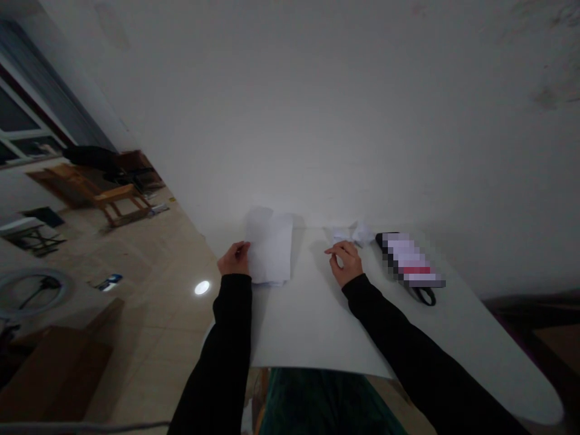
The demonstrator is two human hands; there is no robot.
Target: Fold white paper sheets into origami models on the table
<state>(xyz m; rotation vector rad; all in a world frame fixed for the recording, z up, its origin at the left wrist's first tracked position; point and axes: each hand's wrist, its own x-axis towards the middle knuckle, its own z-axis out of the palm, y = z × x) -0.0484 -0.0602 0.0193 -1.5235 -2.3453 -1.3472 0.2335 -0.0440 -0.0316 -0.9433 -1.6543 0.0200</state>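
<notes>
My left hand (pixel 234 260) is closed at the left edge of a white sheet of paper (pixel 272 248), thumb and fingers pinched together there. The sheet is raised a little, and the edge of more paper (pixel 276 283) shows under its bottom. My right hand (pixel 346 263) hovers above the table to the right of the sheet. Its thumb and forefinger curve towards each other with a small gap and nothing visible between them. Just behind that hand, crumpled white paper (pixel 361 234) lies against the wall.
A phone (pixel 408 260) with a blurred screen and a black strap loop (pixel 426 296) rests on the right of the white table (pixel 308 344). A wall rises behind the table. On the floor to the left are a wooden chair (pixel 118 194) and a cardboard box (pixel 54 368).
</notes>
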